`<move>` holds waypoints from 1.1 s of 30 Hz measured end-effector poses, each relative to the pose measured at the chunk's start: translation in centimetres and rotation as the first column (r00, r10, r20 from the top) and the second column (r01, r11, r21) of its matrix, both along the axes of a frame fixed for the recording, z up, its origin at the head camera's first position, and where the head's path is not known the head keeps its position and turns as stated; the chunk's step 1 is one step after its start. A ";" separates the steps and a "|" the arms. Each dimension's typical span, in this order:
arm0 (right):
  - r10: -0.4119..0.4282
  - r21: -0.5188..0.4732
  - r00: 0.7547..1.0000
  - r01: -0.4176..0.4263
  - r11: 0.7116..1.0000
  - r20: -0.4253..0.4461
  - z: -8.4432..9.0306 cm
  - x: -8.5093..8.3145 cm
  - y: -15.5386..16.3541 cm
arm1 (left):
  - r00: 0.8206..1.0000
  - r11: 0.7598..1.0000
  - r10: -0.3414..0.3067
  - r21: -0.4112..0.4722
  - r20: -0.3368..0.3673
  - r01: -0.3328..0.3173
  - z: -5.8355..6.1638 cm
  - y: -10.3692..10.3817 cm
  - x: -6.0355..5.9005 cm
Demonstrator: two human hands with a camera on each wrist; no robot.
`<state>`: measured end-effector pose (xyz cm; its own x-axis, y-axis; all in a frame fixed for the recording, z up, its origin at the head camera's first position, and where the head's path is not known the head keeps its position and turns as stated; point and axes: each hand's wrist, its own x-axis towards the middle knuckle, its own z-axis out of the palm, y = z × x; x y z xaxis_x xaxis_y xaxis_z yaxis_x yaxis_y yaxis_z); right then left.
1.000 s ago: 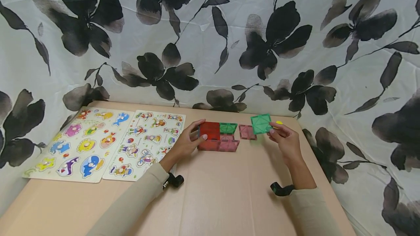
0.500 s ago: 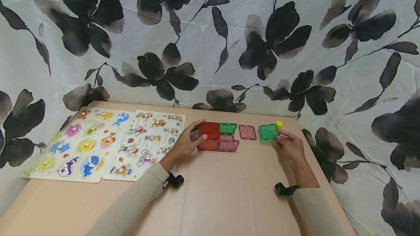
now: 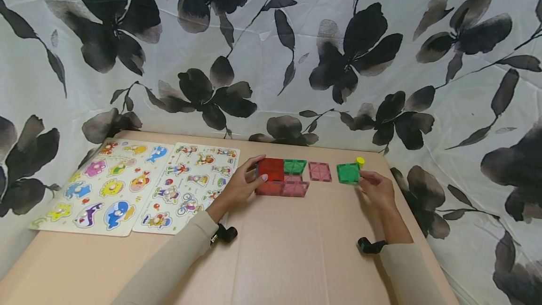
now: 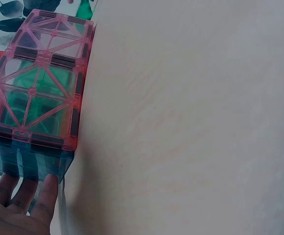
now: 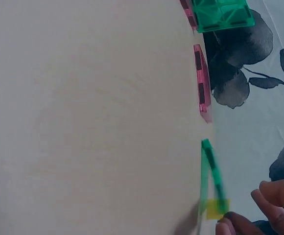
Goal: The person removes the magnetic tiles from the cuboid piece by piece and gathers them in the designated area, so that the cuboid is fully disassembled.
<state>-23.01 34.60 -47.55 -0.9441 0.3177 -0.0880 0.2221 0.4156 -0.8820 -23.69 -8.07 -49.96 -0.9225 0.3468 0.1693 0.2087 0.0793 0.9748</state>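
Observation:
My left hand [image 3: 243, 180] grips the left end of a boxy build of see-through magnetic tiles [image 3: 271, 183], thumb at its red front and fingers behind. In the left wrist view, several fingertips touch a blue tile [image 4: 27, 159] below a pink tile [image 4: 32, 98], with green showing through. At the right, the fingertips of my right hand [image 3: 378, 192] pinch the right edge of a green square tile [image 3: 348, 173]. In the right wrist view this tile is blurred and tilted, with a paler green strip beside it. A pink tile [image 3: 319, 172] lies between the build and the green tile.
A small yellow piece [image 3: 360, 160] stands just behind the green tile. Two picture boards [image 3: 137, 145] with colourful cartoon figures lie at the left of the wooden table [image 3: 279, 253]. A floral cloth [image 3: 271, 36] hangs behind the table's back edge.
My right hand has moved right and down with the green tile, away from above the pink tile to the table beside the yellow piece. My left hand stays on the build.

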 end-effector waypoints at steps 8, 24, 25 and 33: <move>0.093 0.212 0.981 -0.055 0.976 -0.173 2.7 1.5 -2.4 | 1.000 1.000 0.001 -0.004 0.000 -0.001 0.2 -0.1 0.0; 0.499 0.302 0.841 -0.430 0.851 -0.207 2.4 3.3 -10.1 | 1.000 1.000 0.014 -0.002 0.009 -0.014 0.4 0.2 0.1; 0.508 0.306 0.838 -0.439 0.845 -0.200 2.1 3.3 -10.5 | 1.000 1.000 0.016 -0.005 0.009 -0.016 0.4 0.2 0.1; 0.525 0.292 0.832 -0.465 0.836 -0.179 1.2 2.9 -12.4 | 1.000 0.999 0.028 -0.025 0.004 -0.028 0.4 0.2 0.1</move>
